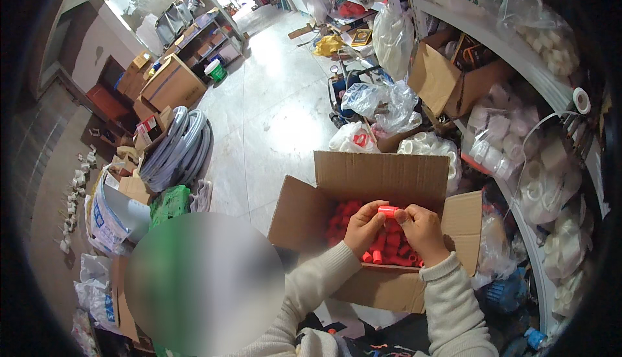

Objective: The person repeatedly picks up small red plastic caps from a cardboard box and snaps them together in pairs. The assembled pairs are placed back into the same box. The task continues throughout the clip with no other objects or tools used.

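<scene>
Between my two hands is a short red plastic pipe fitting [388,210], lying roughly level. My left hand [365,229] pinches its left end with thumb and fingers. At its right end my right hand [422,232] closes on it the same way. Both hands are over an open cardboard box [381,170] with its flaps folded out. Many loose red pipe fittings [391,247] fill the box below my hands, partly covered by them. My cream knit sleeves come in from the lower edge.
White shelves [499,36] with bagged white fittings [551,185] line the right side. Coiled grey hose [178,149] and cardboard boxes [172,83] stand at the left on the tiled floor. A green bucket [215,70] is farther back. A round blur hides the lower left.
</scene>
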A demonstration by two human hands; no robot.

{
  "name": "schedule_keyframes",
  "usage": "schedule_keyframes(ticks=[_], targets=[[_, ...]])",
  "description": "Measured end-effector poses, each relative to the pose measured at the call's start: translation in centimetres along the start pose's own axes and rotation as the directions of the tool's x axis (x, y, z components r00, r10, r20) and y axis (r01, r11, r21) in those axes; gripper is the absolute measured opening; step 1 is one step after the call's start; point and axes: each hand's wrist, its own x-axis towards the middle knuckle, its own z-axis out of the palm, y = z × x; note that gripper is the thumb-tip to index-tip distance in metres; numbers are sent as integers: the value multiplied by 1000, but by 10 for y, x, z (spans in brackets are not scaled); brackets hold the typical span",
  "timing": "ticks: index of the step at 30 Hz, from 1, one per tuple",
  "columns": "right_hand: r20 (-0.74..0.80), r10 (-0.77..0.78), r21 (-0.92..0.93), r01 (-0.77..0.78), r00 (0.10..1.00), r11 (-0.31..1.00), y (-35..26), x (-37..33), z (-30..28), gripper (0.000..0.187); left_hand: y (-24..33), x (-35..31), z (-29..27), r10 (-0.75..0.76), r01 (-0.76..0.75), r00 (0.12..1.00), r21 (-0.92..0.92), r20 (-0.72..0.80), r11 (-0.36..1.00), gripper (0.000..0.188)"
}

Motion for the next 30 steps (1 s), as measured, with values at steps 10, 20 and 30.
schedule_keyframes(ticks=[10,20,30], targets=[[26,-19,17,19,999,1000,10,2,1,28,3,0,7,-83,87,993,45,-82,995,24],[11,35,194,-37,999,980,-1,5,-3,19,2,4,8,-2,2,1000,-75,-7,997,25],[-185,199,443,-99,962,891,20,10,-10,42,26,9,-12,11,-2,999,255,-31,967,26]])
